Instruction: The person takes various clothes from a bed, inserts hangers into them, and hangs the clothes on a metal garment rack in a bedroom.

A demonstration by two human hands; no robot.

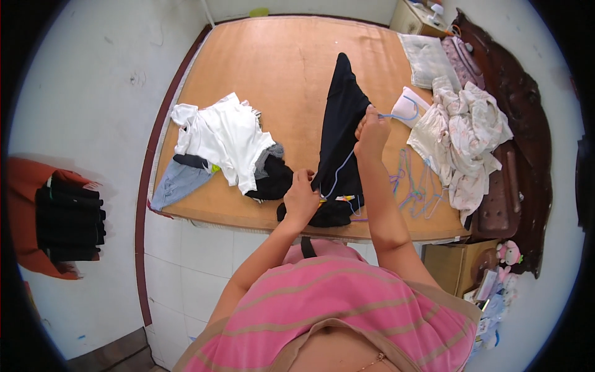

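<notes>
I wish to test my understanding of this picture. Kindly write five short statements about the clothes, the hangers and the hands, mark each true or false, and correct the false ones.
1. The right hand holds a blue hanger. True.
2. Blue denim lies next to the white shirt. True.
3. The white shirt lies to the right of the black garment. False: it lies to the left.
4. The left hand grips the white shirt. False: it grips the black garment.
5. Loose hangers lie on the bed. True.
</notes>
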